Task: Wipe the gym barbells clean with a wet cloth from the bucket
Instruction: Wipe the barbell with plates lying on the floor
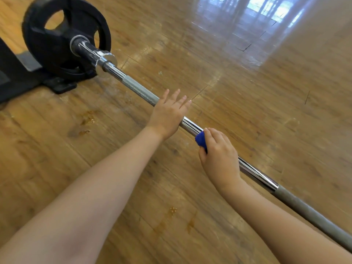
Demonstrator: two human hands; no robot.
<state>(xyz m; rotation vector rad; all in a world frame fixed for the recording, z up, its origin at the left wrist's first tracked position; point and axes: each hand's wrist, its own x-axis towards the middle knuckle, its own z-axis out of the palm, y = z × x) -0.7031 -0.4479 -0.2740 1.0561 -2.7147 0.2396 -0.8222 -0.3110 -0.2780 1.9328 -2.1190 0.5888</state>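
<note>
A chrome barbell bar (139, 89) runs from the upper left to the lower right, low over the wooden floor. A black weight plate (57, 44) sits on its far left end. My left hand (167, 115) lies flat on the bar near its middle, fingers straight and spread. Just to the right, my right hand (219, 157) grips a blue cloth (201, 140) wrapped around the bar. Most of the cloth is hidden under my fingers. No bucket is in view.
A black stand or machine base (17, 77) sits on the floor at the far left behind the plate. Brownish stains (86, 121) mark the wooden floor below the bar. The floor at upper right reflects bright windows.
</note>
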